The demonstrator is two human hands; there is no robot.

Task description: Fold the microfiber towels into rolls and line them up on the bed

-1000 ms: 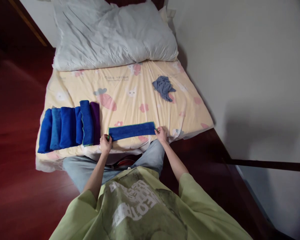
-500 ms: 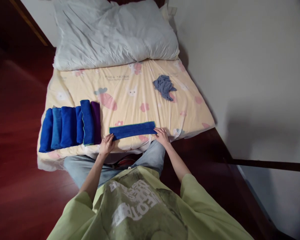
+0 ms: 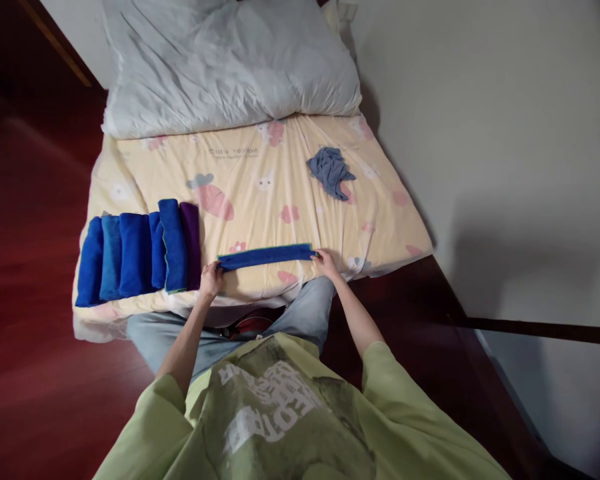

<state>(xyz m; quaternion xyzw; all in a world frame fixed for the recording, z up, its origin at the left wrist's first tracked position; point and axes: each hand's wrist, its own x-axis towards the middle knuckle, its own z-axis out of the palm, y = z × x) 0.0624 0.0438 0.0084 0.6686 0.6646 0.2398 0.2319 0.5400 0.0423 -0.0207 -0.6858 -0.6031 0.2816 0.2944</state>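
Note:
A blue towel (image 3: 265,256) with a green edge lies in a long narrow strip near the front edge of the bed. My left hand (image 3: 211,279) pinches its left end, and my right hand (image 3: 325,262) pinches the right end. Left of my left hand stands a row of folded or rolled towels: several blue ones, among them a blue towel with a green edge (image 3: 173,247), and a purple towel (image 3: 191,243) closest to my hand. The undersides of the strip and my fingertips are partly hidden.
The bed (image 3: 260,217) has a yellow sheet with rabbit and carrot prints. A crumpled grey cloth (image 3: 331,172) lies on its right part. A white quilt (image 3: 230,73) covers the far end. A wall (image 3: 505,133) stands to the right, and dark red floor (image 3: 30,267) shows at left.
The blue towel strip has become narrower, its near edge turned away from me. Both hands have closed on its ends. The row of towels and the grey cloth stay put.

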